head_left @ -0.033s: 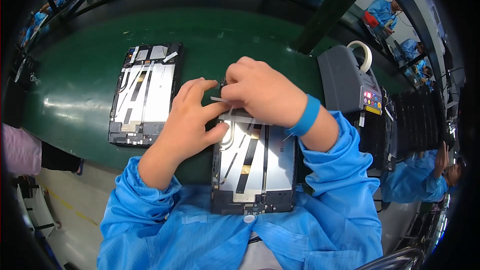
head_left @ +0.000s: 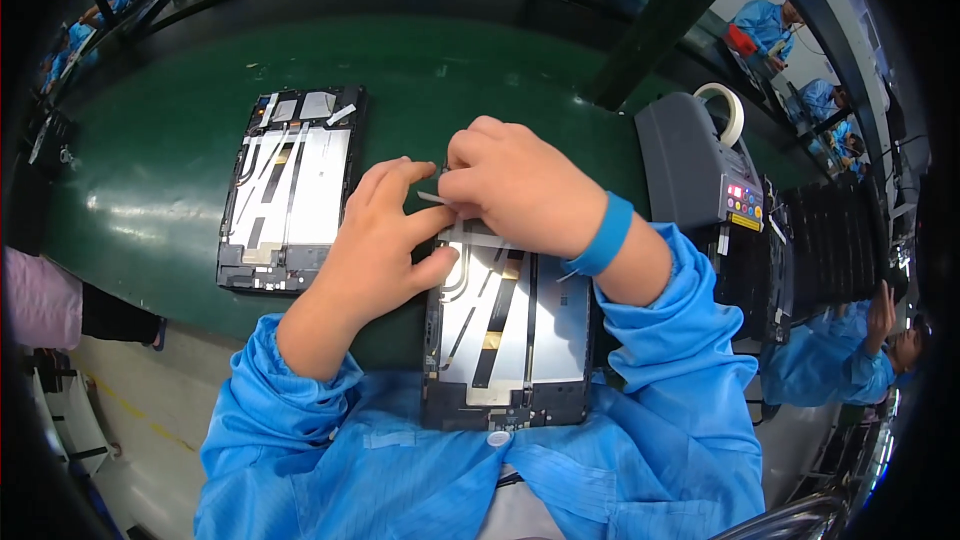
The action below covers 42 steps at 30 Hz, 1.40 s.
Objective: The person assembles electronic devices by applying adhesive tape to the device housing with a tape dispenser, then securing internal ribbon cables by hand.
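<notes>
An opened tablet (head_left: 555,335) with a silvery inner plate, dark ribbon cables and a black frame lies in front of me, its near end close to my jacket. My right hand (head_left: 530,185) is curled over its far end, fingertips pinched together; a thin whitish strip (head_left: 432,198) pokes out to their left. My left hand (head_left: 385,230) rests at the tablet's left edge with fingers apart, the index fingertip close to the strip and the thumb on the frame. Both hands hide most of the far end. A blue band (head_left: 608,235) circles my right wrist.
A second opened tablet (head_left: 300,190) lies to the left on the green table (head_left: 150,170). At the right stands a grey tape dispenser (head_left: 685,155) with a roll of tape (head_left: 728,115). Behind it rises a dark post (head_left: 665,30). Other people in blue work around the edges.
My right hand and wrist have shifted very slightly to the left. My left hand and both tablets look unmoved.
</notes>
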### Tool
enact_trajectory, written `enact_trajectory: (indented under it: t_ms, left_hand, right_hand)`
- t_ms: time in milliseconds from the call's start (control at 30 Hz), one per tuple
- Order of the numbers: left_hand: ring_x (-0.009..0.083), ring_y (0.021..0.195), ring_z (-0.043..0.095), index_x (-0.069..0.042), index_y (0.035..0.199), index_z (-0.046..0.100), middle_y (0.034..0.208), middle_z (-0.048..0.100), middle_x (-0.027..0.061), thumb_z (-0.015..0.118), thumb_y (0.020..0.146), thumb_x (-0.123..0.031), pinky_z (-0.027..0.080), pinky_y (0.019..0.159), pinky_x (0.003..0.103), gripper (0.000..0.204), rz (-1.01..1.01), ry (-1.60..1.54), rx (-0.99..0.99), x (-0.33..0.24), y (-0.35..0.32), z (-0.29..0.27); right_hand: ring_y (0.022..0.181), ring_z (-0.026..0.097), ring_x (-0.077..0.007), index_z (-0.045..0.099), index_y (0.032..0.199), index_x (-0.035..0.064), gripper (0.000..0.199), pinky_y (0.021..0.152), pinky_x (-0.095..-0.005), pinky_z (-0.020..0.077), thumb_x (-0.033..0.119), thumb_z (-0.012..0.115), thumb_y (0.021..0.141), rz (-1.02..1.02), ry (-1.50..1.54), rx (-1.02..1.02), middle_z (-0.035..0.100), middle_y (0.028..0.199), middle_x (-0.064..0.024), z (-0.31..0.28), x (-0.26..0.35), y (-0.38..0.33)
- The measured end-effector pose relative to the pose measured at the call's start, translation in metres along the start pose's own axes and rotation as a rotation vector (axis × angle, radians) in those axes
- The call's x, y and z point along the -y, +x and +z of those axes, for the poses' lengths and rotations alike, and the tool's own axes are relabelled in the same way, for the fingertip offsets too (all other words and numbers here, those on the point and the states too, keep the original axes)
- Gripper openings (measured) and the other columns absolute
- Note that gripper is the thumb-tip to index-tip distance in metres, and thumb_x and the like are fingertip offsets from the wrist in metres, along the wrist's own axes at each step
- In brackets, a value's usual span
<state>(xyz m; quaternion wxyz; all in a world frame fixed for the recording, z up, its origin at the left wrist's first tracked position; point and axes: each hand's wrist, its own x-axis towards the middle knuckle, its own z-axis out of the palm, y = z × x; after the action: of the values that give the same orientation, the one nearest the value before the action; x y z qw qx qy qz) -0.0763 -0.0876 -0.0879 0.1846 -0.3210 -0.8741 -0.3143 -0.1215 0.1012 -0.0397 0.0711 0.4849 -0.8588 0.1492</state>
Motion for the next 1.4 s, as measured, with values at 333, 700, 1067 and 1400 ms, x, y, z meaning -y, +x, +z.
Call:
enact_trajectory:
  t_ms: [333,700,1067,1400]
  left_hand:
    - [0.0392,0.115,0.046,-0.011,0.094,0.068,0.12,0.051,0.0197,0.072,0.064,-0.019,0.039,0.096,0.047,0.031,-0.018,-0.006,-0.023,0.002,-0.005,0.0]
    - [0.04,0.117,0.045,-0.013,0.098,0.069,0.119,0.052,0.0192,0.071,0.067,-0.02,0.037,0.098,0.047,0.032,-0.032,-0.004,-0.019,0.003,-0.007,0.001]
    - [0.0407,0.121,0.041,-0.013,0.102,0.068,0.12,0.051,0.0178,0.067,0.07,-0.018,0.034,0.101,0.048,0.032,-0.048,0.008,0.034,0.002,-0.008,0.0]
    - [0.0396,0.121,0.042,-0.015,0.103,0.068,0.119,0.051,0.0162,0.067,0.07,-0.018,0.035,0.1,0.048,0.034,-0.04,0.069,0.027,0.001,-0.01,0.0]
  right_hand:
    - [0.098,0.045,-0.0249,0.067,0.093,0.0083,0.027,0.086,-0.0348,0.0389,0.015,0.077,0.068,0.379,0.305,-0.151,0.052,0.094,-0.0056,0.016,-0.015,-0.016]
    - [0.055,0.052,-0.0119,0.065,0.08,-0.0024,0.021,0.053,-0.027,0.0429,0.019,0.065,0.081,0.647,0.539,0.133,0.06,0.063,-0.0064,0.003,-0.015,-0.01]
    - [0.06,0.06,-0.0289,0.068,0.077,0.0006,0.02,0.059,-0.0357,0.0482,0.02,0.062,0.075,0.713,0.357,0.173,0.062,0.066,-0.0161,0.004,-0.016,0.002]
    - [0.048,0.053,-0.0234,0.06,0.077,-0.0011,0.029,0.048,-0.0337,0.0437,0.023,0.074,0.069,0.787,0.093,0.096,0.054,0.056,-0.0118,-0.006,-0.005,0.006]
